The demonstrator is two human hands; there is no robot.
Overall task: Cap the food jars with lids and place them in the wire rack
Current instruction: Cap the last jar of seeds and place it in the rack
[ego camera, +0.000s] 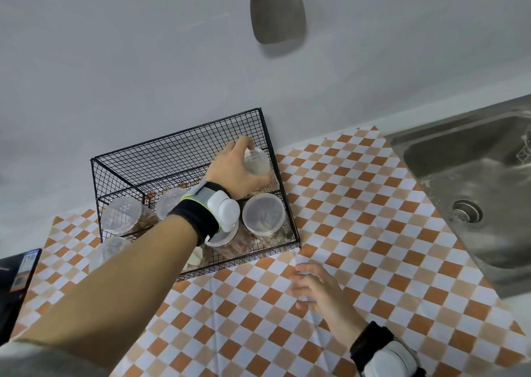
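Observation:
A black wire rack [184, 143] stands on the checked cloth against the wall. Several capped clear jars sit inside it, among them one at the front right [263, 214] and one at the left [122, 215]. My left hand [234, 169] reaches into the rack's back right corner and grips the lid end of a clear capped jar [257, 165]. My left forearm hides part of the jars in the middle. My right hand [314, 286] hovers over the cloth in front of the rack, fingers relaxed and holding nothing.
A steel sink [471, 186] lies at the right, its rim next to the orange and white checked cloth [359, 233]. A grey utensil [277, 8] hangs on the wall above. A dark box [17, 279] sits at the left edge.

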